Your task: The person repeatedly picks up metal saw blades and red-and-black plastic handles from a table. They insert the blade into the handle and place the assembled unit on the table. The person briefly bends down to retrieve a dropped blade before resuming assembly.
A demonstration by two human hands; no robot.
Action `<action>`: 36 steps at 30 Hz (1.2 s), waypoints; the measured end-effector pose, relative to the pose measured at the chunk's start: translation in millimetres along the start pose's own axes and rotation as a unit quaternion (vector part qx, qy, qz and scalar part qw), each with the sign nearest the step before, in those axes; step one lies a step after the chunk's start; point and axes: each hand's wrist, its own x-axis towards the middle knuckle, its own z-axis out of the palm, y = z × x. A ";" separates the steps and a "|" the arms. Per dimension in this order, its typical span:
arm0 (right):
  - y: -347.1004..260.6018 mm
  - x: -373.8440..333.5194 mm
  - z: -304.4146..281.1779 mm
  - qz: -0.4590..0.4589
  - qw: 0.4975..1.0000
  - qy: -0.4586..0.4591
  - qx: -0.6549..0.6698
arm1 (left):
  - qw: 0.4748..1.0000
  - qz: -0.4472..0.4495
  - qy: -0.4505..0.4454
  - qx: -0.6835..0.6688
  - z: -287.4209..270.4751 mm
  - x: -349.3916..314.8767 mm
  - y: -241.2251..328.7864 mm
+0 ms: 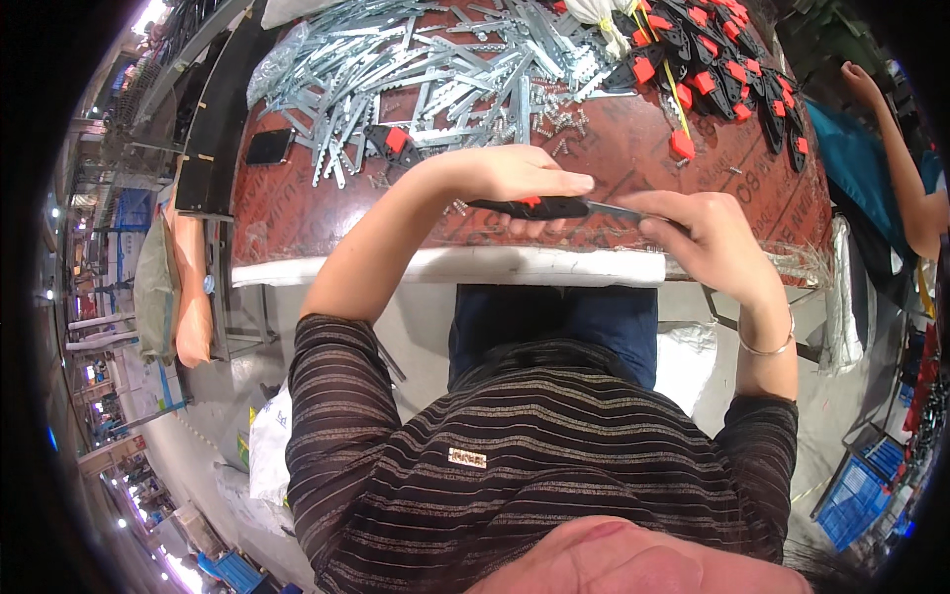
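Over the near part of the table, my left hand (520,176) is closed around a black plastic clamp-like body (562,208) with a small red piece on it. A flat metal strip (616,210) runs from the right end of that body to my right hand (698,228). Thumb and fingers of the right hand pinch the strip's outer end. Whether the strip sits inside the body or only touches it, I cannot tell. Beyond my hands lies a big heap of notched metal strips (426,74). One similar black-and-red body (393,142) rests at the heap's near edge.
Several black bodies with red pieces (727,84) are piled at the far right. Small springs (561,124) lie scattered mid-table. A black phone-like rectangle (269,147) is at the left. White padding (445,265) lines the near edge. Another person's arm (891,148) shows at the right.
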 end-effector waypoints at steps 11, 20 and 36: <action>25.4 -13.0 65.0 0.078 0.941 0.090 0.317 | 0.781 0.354 0.435 -0.275 -27.1 3.2 -27.5; -8.7 0.5 97.6 0.135 0.885 0.128 0.426 | 0.550 0.421 0.201 -0.693 42.8 45.8 -25.5; -25.3 37.4 94.6 0.065 0.966 0.084 0.237 | 0.520 0.401 0.283 -0.699 32.3 27.2 -43.8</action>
